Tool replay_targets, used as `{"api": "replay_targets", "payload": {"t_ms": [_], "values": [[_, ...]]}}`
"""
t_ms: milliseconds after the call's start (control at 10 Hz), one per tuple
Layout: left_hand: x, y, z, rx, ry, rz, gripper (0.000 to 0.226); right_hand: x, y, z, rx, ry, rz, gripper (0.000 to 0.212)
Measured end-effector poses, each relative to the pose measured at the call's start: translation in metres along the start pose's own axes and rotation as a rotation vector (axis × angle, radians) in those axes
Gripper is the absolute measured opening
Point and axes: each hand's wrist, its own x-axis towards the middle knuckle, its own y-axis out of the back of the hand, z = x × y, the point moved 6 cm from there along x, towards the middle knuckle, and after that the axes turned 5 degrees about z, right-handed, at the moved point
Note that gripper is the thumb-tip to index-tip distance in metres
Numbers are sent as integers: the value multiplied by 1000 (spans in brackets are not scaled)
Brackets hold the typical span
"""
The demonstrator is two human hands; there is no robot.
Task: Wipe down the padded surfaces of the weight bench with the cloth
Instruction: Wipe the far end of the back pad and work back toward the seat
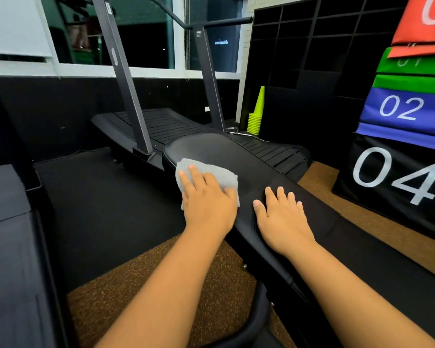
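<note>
While the left hand (207, 197) presses the grey cloth (206, 175) flat-fingered, seemingly ungripped, the right hand (281, 217) rests open-palmed on the bench pad (226, 151).

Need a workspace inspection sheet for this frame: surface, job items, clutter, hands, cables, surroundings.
surface: black padded weight bench, running away from the camera.
job's things: grey cloth lying flat on the pad near the far end.
clutter: nothing seen on the pad.
hands: left hand presses flat on the cloth; right hand rests flat on the bare pad beside it.
cables: thin cable on the floor by the treadmill base.
surroundings: curved treadmill behind, stacked yellow cones, numbered soft plyo boxes on the right.
</note>
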Motion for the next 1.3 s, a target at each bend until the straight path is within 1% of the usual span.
{"api": "replay_targets", "payload": {"t_ms": [100,200,300,400,500,600,700,800,900,1000,1100,1200,1300], "values": [[-20,3,-1,-77,22,91,61,0,-1,-1,-3,5,9,63],[-17,4,-3,-72,19,75,66,1,-2,0,-2,1,11,63],[6,5,-10,-122,83,-41,74,1,-1,1,2,8,14,64],[22,11,-17,-228,131,-96,75,1,-1,1,13,8,7,64],[14,10,-19,-320,115,24,70,0,-1,1,21,8,9,64],[-26,3,-11,-449,139,120,63,1,-2,1,23,3,13,63],[-54,-6,-4,-581,195,105,64,2,-3,1,17,5,25,63],[-37,-11,-7,-602,285,67,71,2,-3,2,17,5,30,63],[6,-14,-26,-672,479,51,77,1,-2,2,17,3,25,64],[32,-19,-50,-838,658,35,78,1,-1,1,28,7,24,64],[16,-27,-48,-949,653,27,77,1,-2,1,29,14,33,64],[-22,-40,-30,-1033,583,1,79,2,-4,2,17,7,36,63],[-28,-51,-25,-1015,600,-36,82,3,-4,2,3,-5,28,62]]}}
